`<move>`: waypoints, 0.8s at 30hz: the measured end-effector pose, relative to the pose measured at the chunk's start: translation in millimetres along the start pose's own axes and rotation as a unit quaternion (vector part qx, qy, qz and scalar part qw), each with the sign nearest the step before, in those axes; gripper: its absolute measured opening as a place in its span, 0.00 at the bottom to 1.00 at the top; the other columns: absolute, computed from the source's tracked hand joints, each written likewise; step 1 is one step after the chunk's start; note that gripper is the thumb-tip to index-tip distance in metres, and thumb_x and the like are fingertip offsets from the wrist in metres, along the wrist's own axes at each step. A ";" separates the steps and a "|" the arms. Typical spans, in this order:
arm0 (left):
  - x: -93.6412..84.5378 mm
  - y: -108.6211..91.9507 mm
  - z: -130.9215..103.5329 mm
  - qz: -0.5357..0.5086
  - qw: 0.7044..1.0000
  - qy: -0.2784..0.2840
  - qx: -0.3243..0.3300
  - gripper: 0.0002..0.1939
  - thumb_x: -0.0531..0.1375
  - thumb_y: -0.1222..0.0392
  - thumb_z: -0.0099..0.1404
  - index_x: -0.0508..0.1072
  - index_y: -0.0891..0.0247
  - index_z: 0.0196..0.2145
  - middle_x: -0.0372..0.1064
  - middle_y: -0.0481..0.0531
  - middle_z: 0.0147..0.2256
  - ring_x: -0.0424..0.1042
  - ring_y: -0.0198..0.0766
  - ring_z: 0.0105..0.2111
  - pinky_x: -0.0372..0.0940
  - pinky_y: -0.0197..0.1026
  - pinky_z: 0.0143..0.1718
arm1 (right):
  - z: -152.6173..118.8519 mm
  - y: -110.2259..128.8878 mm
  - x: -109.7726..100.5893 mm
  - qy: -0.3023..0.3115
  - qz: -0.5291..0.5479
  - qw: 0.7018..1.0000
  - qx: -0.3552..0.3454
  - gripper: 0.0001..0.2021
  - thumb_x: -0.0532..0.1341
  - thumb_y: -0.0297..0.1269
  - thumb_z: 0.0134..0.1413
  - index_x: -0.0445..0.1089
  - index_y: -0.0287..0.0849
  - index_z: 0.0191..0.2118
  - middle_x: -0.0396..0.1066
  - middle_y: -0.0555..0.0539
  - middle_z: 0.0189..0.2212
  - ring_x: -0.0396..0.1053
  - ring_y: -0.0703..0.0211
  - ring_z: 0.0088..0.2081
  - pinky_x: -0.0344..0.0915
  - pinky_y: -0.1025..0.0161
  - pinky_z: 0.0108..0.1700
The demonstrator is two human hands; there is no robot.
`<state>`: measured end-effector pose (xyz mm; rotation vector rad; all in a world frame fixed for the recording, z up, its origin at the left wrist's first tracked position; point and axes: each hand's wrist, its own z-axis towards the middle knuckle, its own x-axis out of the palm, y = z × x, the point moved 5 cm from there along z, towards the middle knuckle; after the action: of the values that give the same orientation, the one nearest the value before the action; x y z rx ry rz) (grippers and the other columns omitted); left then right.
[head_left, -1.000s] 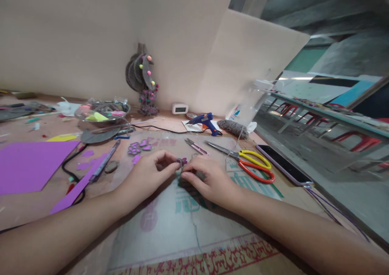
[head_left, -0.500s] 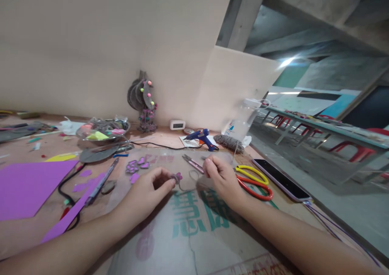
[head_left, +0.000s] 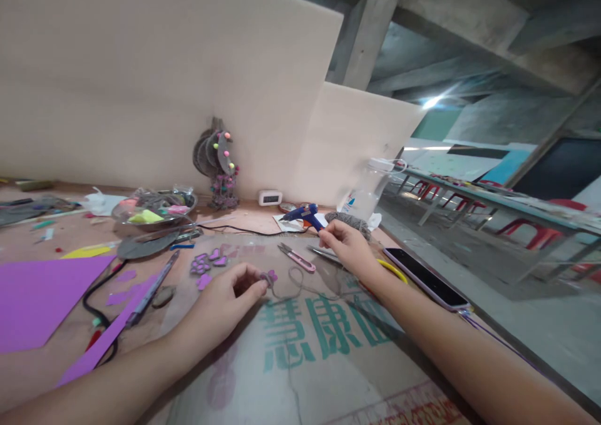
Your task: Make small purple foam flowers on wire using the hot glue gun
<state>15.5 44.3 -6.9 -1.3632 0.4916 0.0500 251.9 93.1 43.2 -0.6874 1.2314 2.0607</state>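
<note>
My left hand (head_left: pixel 237 293) is closed in a pinch on a small purple flower (head_left: pixel 272 276) edged with grey yarn. From it a loose strand of yarn (head_left: pixel 295 281) curls across the plastic-covered mat. My right hand (head_left: pixel 345 243) is at the handle end of a blue glue gun (head_left: pixel 303 213), its fingers curled against it; the gun lies on white paper. Under my right forearm are the scissors (head_left: pixel 395 271), largely hidden, with yellow handle showing. Pink thread snips (head_left: pixel 298 257) lie between my hands. Several purple cut shapes (head_left: pixel 203 263) sit beyond my left hand.
A purple sheet (head_left: pixel 42 300), a pen (head_left: pixel 153 290) and a black cord lie at left. Behind stand a metal bowl (head_left: pixel 154 223) of scraps, a grey ornament with coloured balls (head_left: pixel 218 162) and a white clock (head_left: pixel 270 198). A phone (head_left: pixel 427 278) and bottle (head_left: pixel 370 184) are at right.
My right hand has moved forward from beside the snips to the glue gun's handle, crossing over the scissors. My left hand keeps its pinch on the flower. The view has shifted slightly.
</note>
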 end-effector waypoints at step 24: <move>-2.0 3.3 1.7 -0.040 0.999 0.007 -0.008 0.08 0.55 0.56 0.61 0.68 0.63 0.30 0.73 0.49 0.29 0.71 0.39 0.32 0.62 0.39 0.35 | 67.7 -67.9 23.7 0.032 -0.071 0.991 0.107 0.15 0.62 0.35 0.46 0.69 0.33 0.41 0.74 0.39 0.36 0.70 0.52 0.36 0.63 0.60 0.39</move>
<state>13.3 47.1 -9.0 -1.3982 0.4483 -0.0203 278.8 184.4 16.8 -0.7223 1.3746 1.7728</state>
